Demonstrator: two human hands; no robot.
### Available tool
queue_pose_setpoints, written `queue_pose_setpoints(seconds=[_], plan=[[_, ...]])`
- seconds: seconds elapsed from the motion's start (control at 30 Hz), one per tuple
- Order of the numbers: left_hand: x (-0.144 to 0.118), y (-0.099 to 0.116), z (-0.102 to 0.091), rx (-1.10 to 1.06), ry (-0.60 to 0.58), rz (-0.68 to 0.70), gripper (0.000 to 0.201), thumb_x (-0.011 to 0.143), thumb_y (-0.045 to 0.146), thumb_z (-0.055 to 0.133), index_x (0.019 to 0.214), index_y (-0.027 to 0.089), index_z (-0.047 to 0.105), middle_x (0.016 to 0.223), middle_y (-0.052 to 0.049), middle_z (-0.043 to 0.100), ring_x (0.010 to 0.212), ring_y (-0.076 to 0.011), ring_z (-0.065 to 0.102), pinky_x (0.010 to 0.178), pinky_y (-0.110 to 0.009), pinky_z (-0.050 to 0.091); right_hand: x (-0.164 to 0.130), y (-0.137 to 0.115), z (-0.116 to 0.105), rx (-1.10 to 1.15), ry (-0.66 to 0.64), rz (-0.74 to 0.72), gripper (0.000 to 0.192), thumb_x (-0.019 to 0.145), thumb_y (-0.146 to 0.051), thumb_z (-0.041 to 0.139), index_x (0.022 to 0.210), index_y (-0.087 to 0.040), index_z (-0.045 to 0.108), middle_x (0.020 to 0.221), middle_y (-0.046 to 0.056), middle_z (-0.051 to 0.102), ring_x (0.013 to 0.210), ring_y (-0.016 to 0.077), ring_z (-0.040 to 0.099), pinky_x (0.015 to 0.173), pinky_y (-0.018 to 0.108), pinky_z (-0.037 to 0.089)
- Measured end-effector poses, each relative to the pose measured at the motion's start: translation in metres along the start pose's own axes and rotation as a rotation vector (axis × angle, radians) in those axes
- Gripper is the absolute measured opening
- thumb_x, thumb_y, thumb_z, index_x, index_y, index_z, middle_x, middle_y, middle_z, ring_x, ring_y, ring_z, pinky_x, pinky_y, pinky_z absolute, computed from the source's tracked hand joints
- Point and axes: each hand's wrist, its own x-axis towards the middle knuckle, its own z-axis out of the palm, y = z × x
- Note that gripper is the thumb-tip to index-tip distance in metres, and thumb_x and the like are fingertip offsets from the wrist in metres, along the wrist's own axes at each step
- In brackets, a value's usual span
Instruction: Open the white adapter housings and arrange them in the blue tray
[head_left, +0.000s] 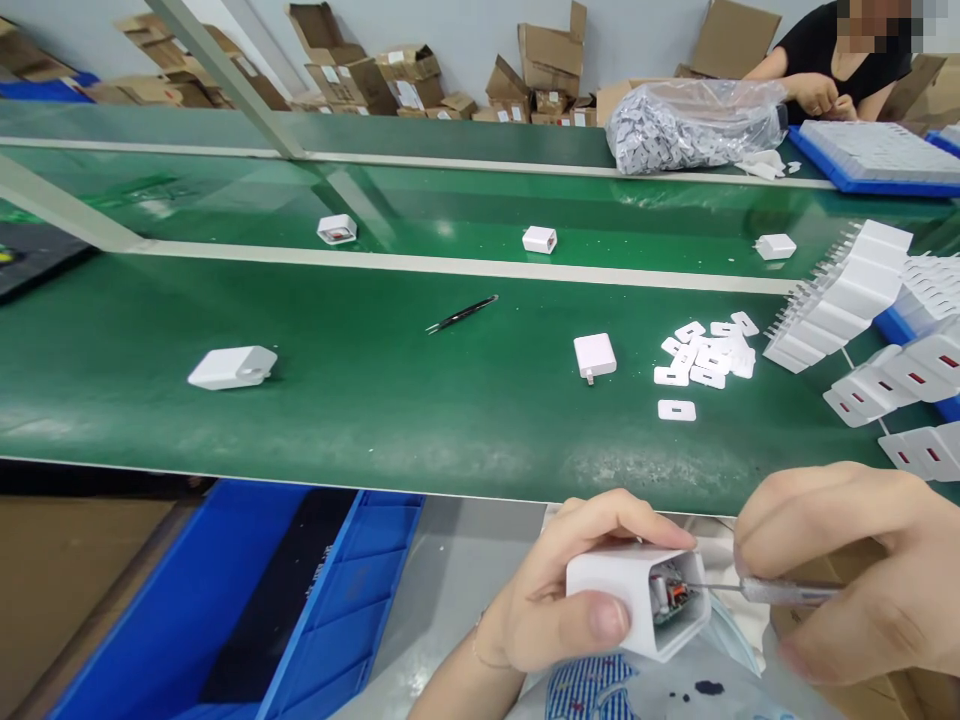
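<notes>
The left hand [547,590] is clamped round an open white charger [637,595], thumb on its near side and fingers over the top, its open end facing the right hand [855,570]. The right hand pinches a thin tool [780,590] whose tip reaches into the charger's opening, where a circuit board shows. Beyond both hands, on the green desk [375,400], lie a charger block [595,356] and a heap of small white covers [709,350]. Farther left of the left hand lie tweezers [461,314] and another white shell [232,367]. Far beyond the right hand, a person [832,60] sits by a plastic bag [694,125].
</notes>
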Motion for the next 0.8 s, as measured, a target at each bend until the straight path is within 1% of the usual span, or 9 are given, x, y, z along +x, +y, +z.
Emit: queue_pose_setpoints(seconds=[0.07,0.13,0.2,0.27,0.37,0.5,0.57,0.7,0.8], plan=[[0.000,0.000,-0.001,0.001,-0.005,-0.008,0.044,0.080,0.054,0.070,0.103,0.016,0.071,0.079,-0.007,0.069,0.062,-0.0167,0.059,0.056,-0.026,0.042,0.003,-0.002,-0.005,0.067,-0.017,0.008,0.043,0.104,-0.035,0.039,0.085,-0.016,0.073,0.089,0.009,0.071,0.076,0.0145,0.068,0.077,0.026,0.058],[0.000,-0.001,-0.001,-0.013,-0.013,-0.010,0.046,0.079,0.056,0.070,0.103,0.016,0.070,0.078,-0.007,0.068,0.062,-0.0170,0.060,0.056,-0.026,0.043,0.003,-0.001,-0.007,0.091,-0.053,0.015,0.046,0.104,-0.035,0.034,0.089,-0.016,0.073,0.092,0.010,0.071,0.078,0.0154,0.069,0.080,0.028,0.059],[0.001,-0.002,0.000,-0.025,-0.022,-0.008,0.047,0.079,0.057,0.069,0.103,0.016,0.069,0.080,-0.007,0.068,0.064,-0.0178,0.061,0.058,-0.027,0.045,0.002,0.000,-0.004,0.120,-0.035,0.013,0.048,0.105,-0.032,0.029,0.092,-0.017,0.073,0.094,0.010,0.071,0.079,0.0155,0.070,0.080,0.028,0.059],[0.001,-0.001,0.000,-0.016,-0.028,0.009,0.047,0.080,0.057,0.068,0.104,0.017,0.068,0.083,-0.008,0.069,0.066,-0.0179,0.061,0.060,-0.028,0.046,0.000,0.001,0.000,0.162,0.049,0.006,0.040,0.104,-0.032,0.036,0.090,-0.017,0.071,0.091,0.010,0.070,0.077,0.0158,0.069,0.076,0.028,0.059],[0.003,-0.001,-0.001,0.008,-0.018,0.065,0.043,0.082,0.054,0.068,0.106,0.018,0.069,0.089,-0.009,0.069,0.071,-0.0176,0.060,0.062,-0.027,0.045,-0.001,0.001,0.006,0.173,0.180,0.033,0.036,0.102,-0.036,0.044,0.086,-0.017,0.070,0.088,0.008,0.067,0.076,0.0168,0.067,0.072,0.029,0.058],[0.003,-0.001,-0.005,-0.001,-0.055,0.117,0.041,0.084,0.049,0.069,0.112,0.019,0.068,0.098,-0.009,0.068,0.078,-0.0183,0.060,0.066,-0.027,0.046,0.001,0.002,0.010,0.168,0.280,0.084,0.023,0.099,-0.023,0.050,0.092,-0.017,0.071,0.095,0.007,0.066,0.079,0.0162,0.066,0.071,0.029,0.055],[0.003,-0.001,-0.006,0.009,-0.046,0.133,0.041,0.084,0.046,0.070,0.116,0.020,0.066,0.102,-0.009,0.068,0.083,-0.0193,0.061,0.069,-0.028,0.047,0.004,0.003,0.014,0.198,0.363,0.072,0.020,0.097,-0.022,0.052,0.094,-0.016,0.071,0.090,0.006,0.066,0.074,0.0157,0.064,0.068,0.030,0.054],[0.003,0.000,-0.007,0.179,0.037,0.231,0.050,0.078,0.037,0.080,0.122,0.025,0.062,0.112,-0.008,0.067,0.096,-0.0220,0.063,0.082,-0.032,0.050,0.010,0.005,0.025,0.227,0.491,0.093,0.021,0.097,-0.025,0.052,0.095,-0.016,0.071,0.076,0.005,0.067,0.066,0.0165,0.061,0.062,0.031,0.052],[0.005,0.001,-0.010,0.349,0.063,0.331,0.057,0.076,0.033,0.082,0.127,0.028,0.058,0.117,-0.007,0.067,0.102,-0.0226,0.062,0.091,-0.036,0.049,0.013,0.010,0.028,0.205,0.426,0.097,0.022,0.099,-0.022,0.049,0.098,-0.016,0.071,0.074,0.006,0.068,0.067,0.0166,0.062,0.063,0.030,0.052]])
